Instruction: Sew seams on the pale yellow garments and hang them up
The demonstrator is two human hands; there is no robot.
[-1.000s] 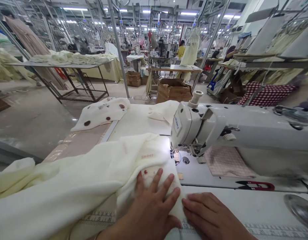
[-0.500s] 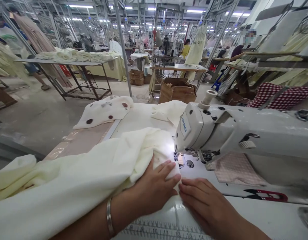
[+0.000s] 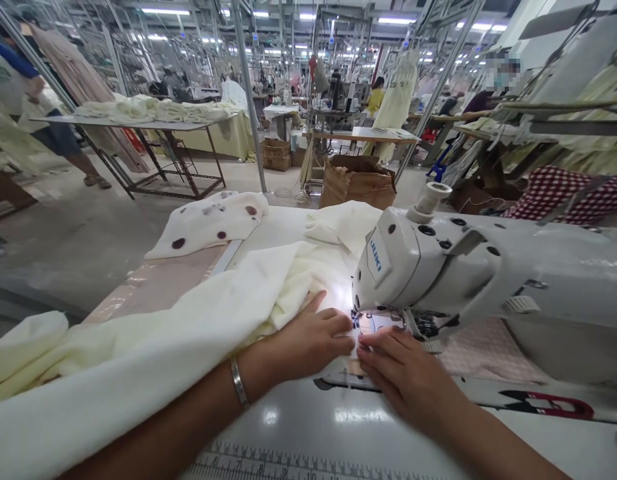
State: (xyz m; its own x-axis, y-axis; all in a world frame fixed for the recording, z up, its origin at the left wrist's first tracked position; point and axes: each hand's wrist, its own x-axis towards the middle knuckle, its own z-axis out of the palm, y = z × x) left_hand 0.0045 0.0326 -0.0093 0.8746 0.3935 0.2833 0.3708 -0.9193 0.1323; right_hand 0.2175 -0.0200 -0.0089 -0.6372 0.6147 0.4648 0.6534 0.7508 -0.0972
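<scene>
A long piece of cream fabric (image 3: 223, 293) lies bunched across the sewing table, and its right edge sits at the needle area of a white sewing machine (image 3: 423, 260). My left hand (image 3: 308, 340), with a silver bangle on the wrist, rests on this fabric with fingers spread, just left of the lit presser foot (image 3: 355, 319). Close to it, in front of the needle, my right hand (image 3: 408, 367) has its fingers pressed together at the fabric's edge; the thumb is hidden. The fingertips of both hands are nearly touching.
Red-handled thread snips (image 3: 548, 404) lie right of my right hand. A ruler strip (image 3: 268, 463) runs along the table's front. Spotted cream fabric (image 3: 208, 223) lies at the back left. Beyond stand cardboard boxes (image 3: 358, 183), a cloth-laden table (image 3: 153, 123) and a person (image 3: 63, 133).
Both hands have moved up toward the needle, and the fabric edge has moved with them. More bare tabletop shows in front. At the far left, the person has stepped further into view.
</scene>
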